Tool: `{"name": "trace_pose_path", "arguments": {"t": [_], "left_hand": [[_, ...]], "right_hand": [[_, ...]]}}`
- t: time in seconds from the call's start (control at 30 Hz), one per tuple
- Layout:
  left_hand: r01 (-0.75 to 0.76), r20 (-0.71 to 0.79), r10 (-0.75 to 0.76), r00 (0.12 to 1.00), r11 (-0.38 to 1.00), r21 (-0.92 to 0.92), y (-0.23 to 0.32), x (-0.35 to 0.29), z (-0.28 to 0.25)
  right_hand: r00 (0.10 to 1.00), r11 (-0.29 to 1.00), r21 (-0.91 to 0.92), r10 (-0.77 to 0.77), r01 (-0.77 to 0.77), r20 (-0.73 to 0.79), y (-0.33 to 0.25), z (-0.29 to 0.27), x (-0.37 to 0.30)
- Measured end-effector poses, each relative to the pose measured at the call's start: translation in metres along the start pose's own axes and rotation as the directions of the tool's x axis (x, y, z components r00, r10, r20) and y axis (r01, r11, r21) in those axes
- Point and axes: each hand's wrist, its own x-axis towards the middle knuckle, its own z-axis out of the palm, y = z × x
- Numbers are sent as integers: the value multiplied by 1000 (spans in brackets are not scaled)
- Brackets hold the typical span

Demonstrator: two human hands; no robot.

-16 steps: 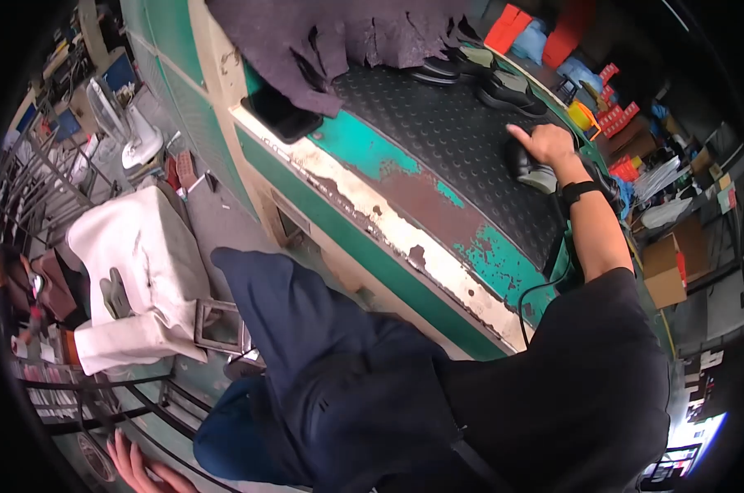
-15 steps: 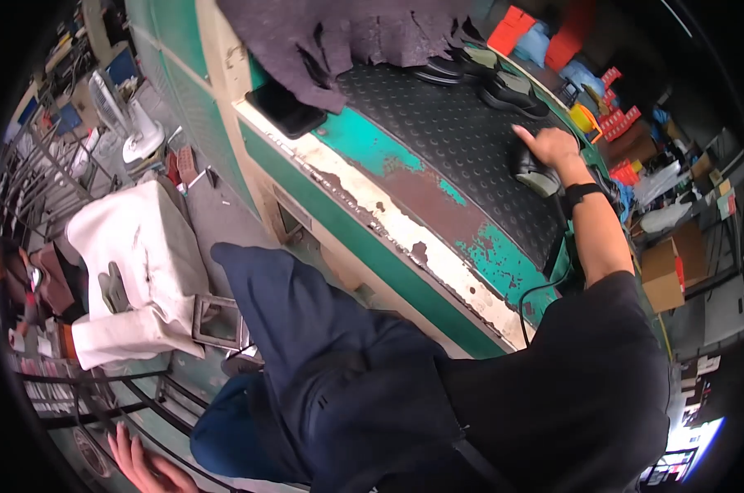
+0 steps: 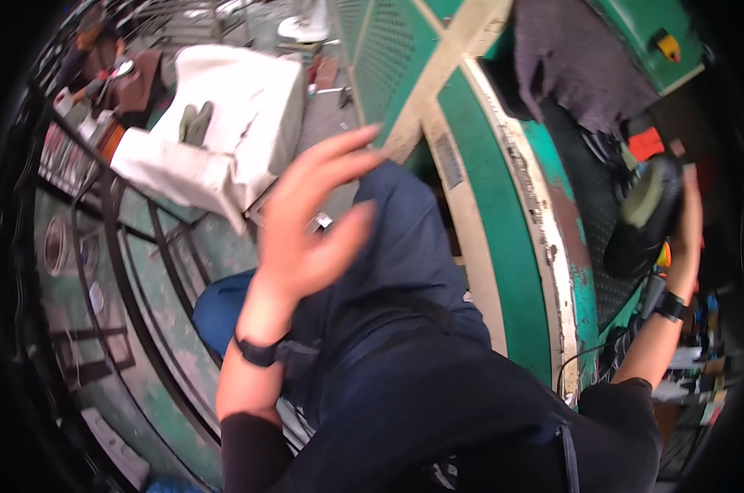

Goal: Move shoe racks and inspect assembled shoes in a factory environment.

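A black shoe (image 3: 653,215) with an olive-green inside is held up over the bench by my right hand (image 3: 691,226), whose fingers lie along the shoe's outer side. My left hand (image 3: 310,218) is raised over my lap, fingers apart and somewhat blurred, with nothing in it. Under the held shoe, a black studded mat (image 3: 584,164) covers part of the worn green bench (image 3: 524,279). More dark shoes (image 3: 604,149) lie by the ragged grey-purple cloth (image 3: 573,62), partly hidden.
To the left stands a block draped in white cloth (image 3: 257,107), bearing a pair of olive insoles (image 3: 195,123). Black metal bars (image 3: 129,246) curve along my left side. Another person (image 3: 97,53) sits at the far left. A yellow tape-like item (image 3: 668,47) is on a green surface at the upper right.
My right hand has lifted the shoe off the mat. My left hand has risen from the lower left to above my lap. The view has swung left.
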Motion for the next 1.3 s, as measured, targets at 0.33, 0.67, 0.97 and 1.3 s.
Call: {"name": "trace_pose_path", "arguments": {"t": [0.33,0.67,0.97,1.3], "left_hand": [[205,217,-169,961,966,-159,50,5,47],[280,311,-926,212,-247,-928,-56,-163,57],[744,-140,-962,236,272,-610,-130,-125,4],[558,-258,-955,147,296,-775,-171,-131,24]], "right_hand": [[651,746,623,-355,-235,671,-15,286,-51],[129,364,-53,458,-930,880,277,498,-121],[100,746,-176,309,-643,946,244,531,-144],[261,959,-128,196,-254,945,221,512,-162]]}}
